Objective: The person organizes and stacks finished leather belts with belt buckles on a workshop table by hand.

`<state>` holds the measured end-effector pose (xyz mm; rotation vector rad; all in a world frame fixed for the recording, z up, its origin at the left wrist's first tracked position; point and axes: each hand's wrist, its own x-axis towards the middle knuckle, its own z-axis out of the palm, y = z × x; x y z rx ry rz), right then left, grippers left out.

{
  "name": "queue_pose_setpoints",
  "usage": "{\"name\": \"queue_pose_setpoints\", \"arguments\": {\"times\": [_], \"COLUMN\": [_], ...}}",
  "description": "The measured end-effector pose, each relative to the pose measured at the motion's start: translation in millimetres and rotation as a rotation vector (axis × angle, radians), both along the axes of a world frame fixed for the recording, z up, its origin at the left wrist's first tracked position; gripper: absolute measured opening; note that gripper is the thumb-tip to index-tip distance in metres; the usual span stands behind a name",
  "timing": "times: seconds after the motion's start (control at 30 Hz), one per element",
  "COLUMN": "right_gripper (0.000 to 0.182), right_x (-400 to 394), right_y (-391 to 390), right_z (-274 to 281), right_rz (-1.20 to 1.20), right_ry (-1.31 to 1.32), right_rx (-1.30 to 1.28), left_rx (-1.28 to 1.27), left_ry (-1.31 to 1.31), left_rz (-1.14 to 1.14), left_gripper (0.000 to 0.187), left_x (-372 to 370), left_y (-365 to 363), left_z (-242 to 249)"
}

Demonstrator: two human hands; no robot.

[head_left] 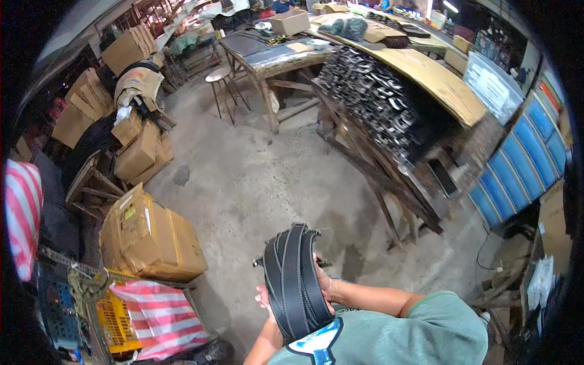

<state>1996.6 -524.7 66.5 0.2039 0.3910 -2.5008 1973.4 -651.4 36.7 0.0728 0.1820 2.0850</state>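
Note:
A thick bundle of black straps with pale stitching (293, 283) is held against the front of my green shirt, at the bottom centre of the head view. My left hand (266, 304) is wrapped round its left side, with the fingertips showing at the edge. On the other side, my right hand (324, 283) presses the bundle, its fingers partly hidden behind the straps. Small metal parts stick out at the bundle's upper corners.
A large taped cardboard box (155, 234) stands on the floor at left, above a yellow crate (118, 316) with striped cloth. A wooden table (267, 67) and a round stool (218, 75) are ahead. Stacked black strips (371, 91) lie on a bench at right, near blue panels (517, 164).

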Motion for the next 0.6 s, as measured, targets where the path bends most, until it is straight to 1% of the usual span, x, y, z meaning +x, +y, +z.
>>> {"name": "queue_pose_setpoints", "arguments": {"times": [0.07, 0.1, 0.13, 0.17, 0.2, 0.3, 0.37, 0.43, 0.47, 0.53, 0.6], "right_gripper": [0.086, 0.087, 0.082, 0.083, 0.082, 0.082, 0.082, 0.079, 0.080, 0.084, 0.086], "right_x": [-48.8, -75.6, -108.6, -141.5, -177.3, -283.0, -343.1, -386.8, -408.6, -457.3, -499.8], "right_y": [-8.8, -16.1, -19.8, -23.6, -24.2, -56.5, -80.9, -88.1, -91.8, -95.9, -99.7], "right_z": [0.9, 15.9, -23.0, -60.6, -54.1, -28.7, 46.8, -11.3, -40.2, -30.3, -2.2], "right_rz": [-0.018, -0.019, 0.080, 0.182, 0.249, 0.248, 0.136, 0.278, 0.342, 0.402, 0.390], "right_ry": [-0.175, -0.269, -0.228, -0.182, -0.133, -0.298, -0.574, -0.399, -0.302, -0.268, -0.331], "right_rx": [0.082, 0.118, 0.041, -0.030, -0.083, -0.041, 0.176, 0.056, 0.000, 0.016, 0.056], "left_rx": [0.003, 0.000, -0.007, -0.023, -0.037, -0.072, -0.095, -0.117, -0.120, -0.122, -0.115], "left_ry": [0.005, -0.004, -0.005, -0.006, 0.000, 0.005, 0.022, 0.019, 0.024, 0.026, 0.024], "left_rz": [0.028, 0.044, 0.068, 0.090, 0.112, 0.198, 0.257, 0.322, 0.356, 0.408, 0.441], "left_gripper": [0.102, 0.101, 0.101, 0.101, 0.101, 0.101, 0.101, 0.101, 0.101, 0.101, 0.101], "left_x": [-48.7, -72.9, -97.8, -123.1, -151.7, -230.3, -280.2, -323.6, -344.3, -383.9, -425.4], "left_y": [-8.5, -14.4, -19.9, -26.4, -32.4, -53.6, -69.8, -84.5, -91.7, -102.7, -113.6], "left_z": [-6.0, -8.6, -10.0, -11.2, -10.5, 0.4, 7.6, 13.6, 15.6, 13.2, 8.2]}}
